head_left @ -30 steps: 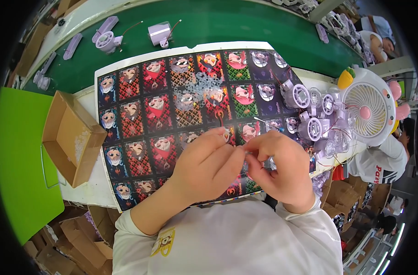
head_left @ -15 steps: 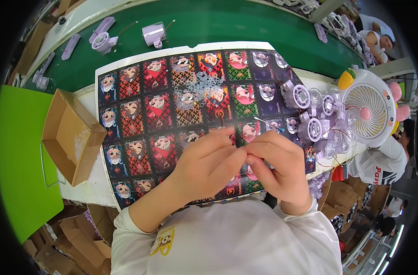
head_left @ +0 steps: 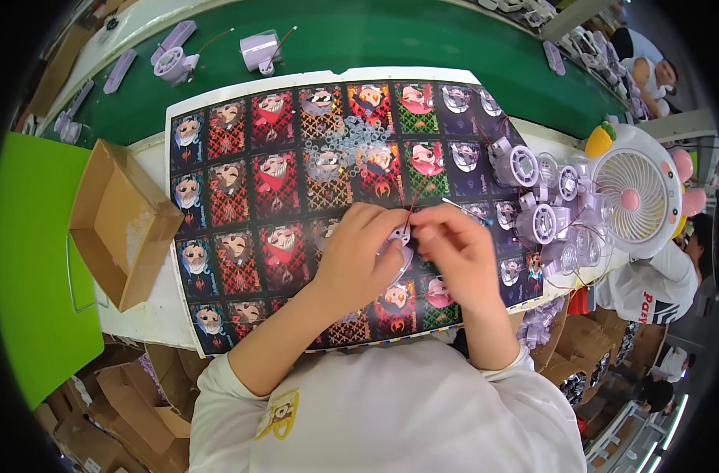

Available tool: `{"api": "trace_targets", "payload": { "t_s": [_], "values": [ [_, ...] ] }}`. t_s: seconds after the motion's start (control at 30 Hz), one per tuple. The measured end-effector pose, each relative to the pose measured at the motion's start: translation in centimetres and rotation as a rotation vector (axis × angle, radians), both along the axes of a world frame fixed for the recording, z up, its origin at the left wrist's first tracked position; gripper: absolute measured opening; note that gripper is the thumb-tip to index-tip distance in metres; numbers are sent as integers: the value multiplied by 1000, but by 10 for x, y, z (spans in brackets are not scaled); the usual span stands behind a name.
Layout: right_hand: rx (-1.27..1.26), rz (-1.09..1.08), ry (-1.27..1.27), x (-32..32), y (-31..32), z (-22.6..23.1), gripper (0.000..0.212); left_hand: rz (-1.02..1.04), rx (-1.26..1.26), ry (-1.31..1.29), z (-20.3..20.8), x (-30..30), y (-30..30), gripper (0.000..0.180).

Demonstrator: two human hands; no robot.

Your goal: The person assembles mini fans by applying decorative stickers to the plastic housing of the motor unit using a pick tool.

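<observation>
My left hand (head_left: 358,252) is closed round a lilac plastic fan housing (head_left: 404,266), most of it hidden behind the fingers. A thin dark red wire (head_left: 411,206) rises from the housing's small end between my two hands. My right hand (head_left: 459,256) is beside that end, its thumb and fingers curled together close to the wire. Whatever is between those fingertips is too small to make out. Both hands are above a printed sheet of cartoon cards (head_left: 276,209). Just beyond them, small translucent rings (head_left: 350,146) lie in a loose pile on the sheet.
Several lilac fan housings with wires (head_left: 542,223) crowd the sheet's right side, beside a white round fan (head_left: 629,197). A thin screwdriver-like tool (head_left: 466,211) lies near my right hand. An open cardboard box (head_left: 111,205) stands left. Beyond runs a green conveyor belt (head_left: 359,39) bearing lilac parts.
My hands have turned and drawn slightly apart, so the lilac housing in my left hand now shows. My right fingers have shifted up beside the wire.
</observation>
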State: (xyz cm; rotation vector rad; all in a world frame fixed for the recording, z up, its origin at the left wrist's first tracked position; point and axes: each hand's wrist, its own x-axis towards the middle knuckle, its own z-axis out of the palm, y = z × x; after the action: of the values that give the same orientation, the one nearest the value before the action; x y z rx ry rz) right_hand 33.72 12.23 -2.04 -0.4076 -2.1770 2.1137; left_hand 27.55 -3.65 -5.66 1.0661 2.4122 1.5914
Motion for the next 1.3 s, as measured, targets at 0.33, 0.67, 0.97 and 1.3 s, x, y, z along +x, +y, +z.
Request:
{"api": "trace_targets", "payload": {
  "t_s": [0.33, 0.67, 0.97, 1.3],
  "values": [
    [685, 164, 356, -4, -6, 8, 20, -97, 128, -197, -4, -1, -1, 36],
    [1376, -9, -53, -6, 49, -10, 25, -110, 95, -235, -3, 0, -1, 36],
    [741, 252, 204, 21, 15, 14, 15, -71, 149, -220, -10, 2, -2, 37],
    [942, 28, 220, 24, -22, 3, 15, -28, 137, -184, -11, 9, 5, 39]
  ]
}}
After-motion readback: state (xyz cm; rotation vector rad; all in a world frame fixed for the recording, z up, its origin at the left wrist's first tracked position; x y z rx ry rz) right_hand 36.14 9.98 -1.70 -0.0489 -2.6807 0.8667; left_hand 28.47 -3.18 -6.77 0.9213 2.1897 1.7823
